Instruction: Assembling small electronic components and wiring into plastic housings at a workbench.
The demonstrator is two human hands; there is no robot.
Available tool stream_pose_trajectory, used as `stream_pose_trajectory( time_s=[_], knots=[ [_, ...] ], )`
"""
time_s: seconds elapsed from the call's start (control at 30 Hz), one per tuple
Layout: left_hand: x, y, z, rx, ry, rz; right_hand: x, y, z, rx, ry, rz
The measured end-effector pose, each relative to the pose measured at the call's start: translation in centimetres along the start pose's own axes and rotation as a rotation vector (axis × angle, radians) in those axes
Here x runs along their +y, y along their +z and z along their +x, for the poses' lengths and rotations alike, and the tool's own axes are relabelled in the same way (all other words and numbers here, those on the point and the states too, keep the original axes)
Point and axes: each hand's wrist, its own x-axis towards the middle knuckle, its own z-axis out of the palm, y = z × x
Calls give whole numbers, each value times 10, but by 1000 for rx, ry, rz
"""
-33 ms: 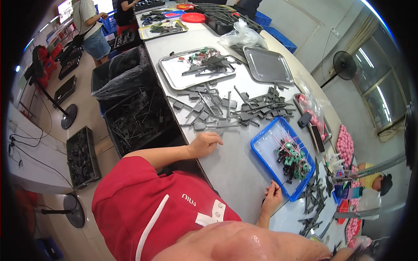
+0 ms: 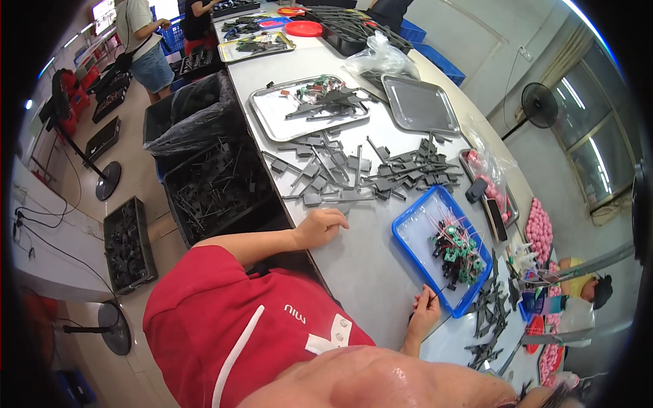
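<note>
My left hand [image 2: 320, 228] rests on the pale worktable [image 2: 354, 255], its fingers curled and nothing visible in them. Just beyond it lie many loose grey plastic parts [image 2: 357, 166], flat pieces with long thin arms. My right hand [image 2: 426, 309] is at the near edge of a blue-rimmed tray [image 2: 410, 250], its fingers pinched on a thin dark piece whose kind is too small to tell. A tangle of green circuit boards [image 2: 457, 246] with black parts and pink and white wires lies in that tray. More dark plastic parts [image 2: 491, 306] are scattered beside the tray's right side.
A metal tray [image 2: 265, 122] with grey parts and boards and a bare grey tray [image 2: 422, 102] stand farther up the table. Black crates of parts [image 2: 211, 194] are left of the table edge. Pink balls [image 2: 538, 228] lie at right. People [image 2: 143, 41] stand at the far end.
</note>
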Motion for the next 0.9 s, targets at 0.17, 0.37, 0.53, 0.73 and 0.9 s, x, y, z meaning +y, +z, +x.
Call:
stream_pose_trajectory(
  time_s=[0.17, 0.37, 0.53, 0.73, 0.9],
  knots=[
    [-2, -3, -1, 34, -13, -6, -6, 6, 0, -14, 38, 20],
    [-2, -5, 2, 10, -54, -30, -8, 9, 1, -27, 73, 60],
    [-1, -5, 2, 47, -56, -47, -7, 11, 2, -34, 76, 75],
    [-2, -3, 0, 52, -56, -45, -6, 10, 1, -28, 68, 83],
    [7, -4, 0, 32, -101, -34, -6, 8, -3, -36, 60, 79]
  ],
)
